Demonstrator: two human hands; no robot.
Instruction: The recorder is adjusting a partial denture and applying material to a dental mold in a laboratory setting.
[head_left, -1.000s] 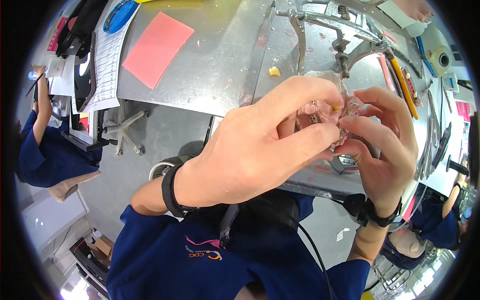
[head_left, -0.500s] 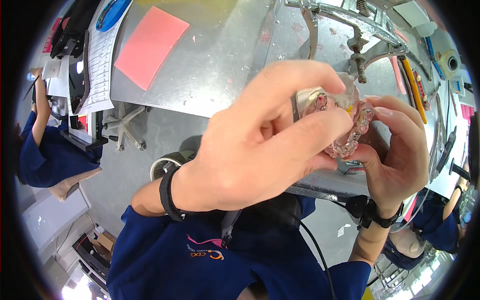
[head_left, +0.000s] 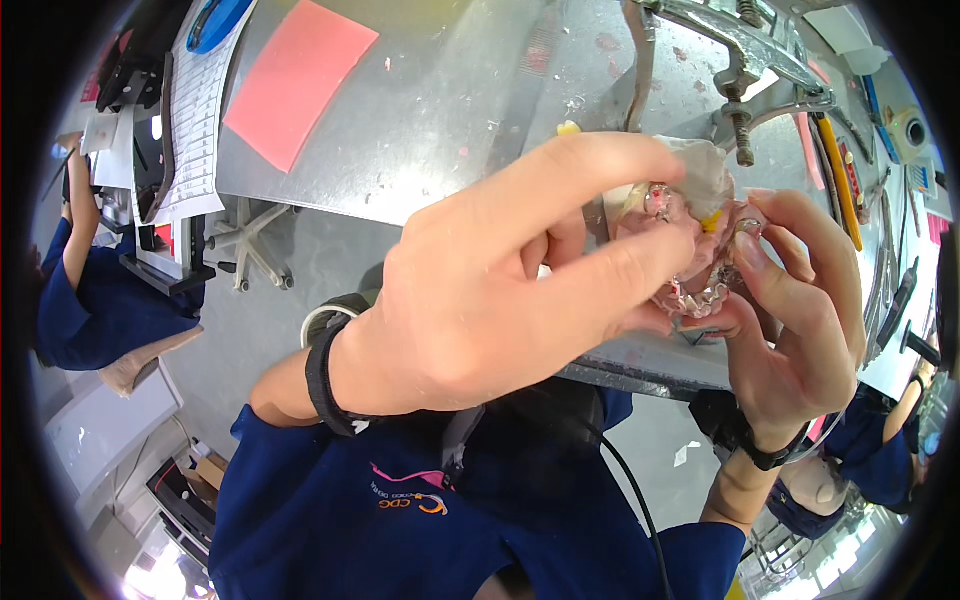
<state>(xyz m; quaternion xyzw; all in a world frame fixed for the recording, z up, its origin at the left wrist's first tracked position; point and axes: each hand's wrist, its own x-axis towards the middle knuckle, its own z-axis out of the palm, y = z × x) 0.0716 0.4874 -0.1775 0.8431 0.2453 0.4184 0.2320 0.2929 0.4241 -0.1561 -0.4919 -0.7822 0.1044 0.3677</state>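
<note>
Between my hands is a dental cast (head_left: 708,165), whitish at the back and pinkish toward the front. A clear, shiny tooth arch (head_left: 690,302) runs around it, with a small yellow spot (head_left: 712,221) inside the curve. My left hand (head_left: 490,290) grips the cast from the left, its index finger bent over the far side and its thumb pressed inside the arch. My right hand (head_left: 800,310) holds the right side, fingertips on the arch and thumb at its front. The palm side of both hands is hidden.
A metal clamp frame (head_left: 735,80) with a spring and screw stands just behind the cast. On the metal table (head_left: 430,120) lie a pink sheet (head_left: 300,85) and a small yellow piece (head_left: 568,128). Tools, including a yellow-handled one (head_left: 838,180), lie at right. Other people sit at both sides.
The cast has shifted slightly right with both hands. A right fingertip now presses onto the arch's right side, and the small yellow piece on the table has come into sight.
</note>
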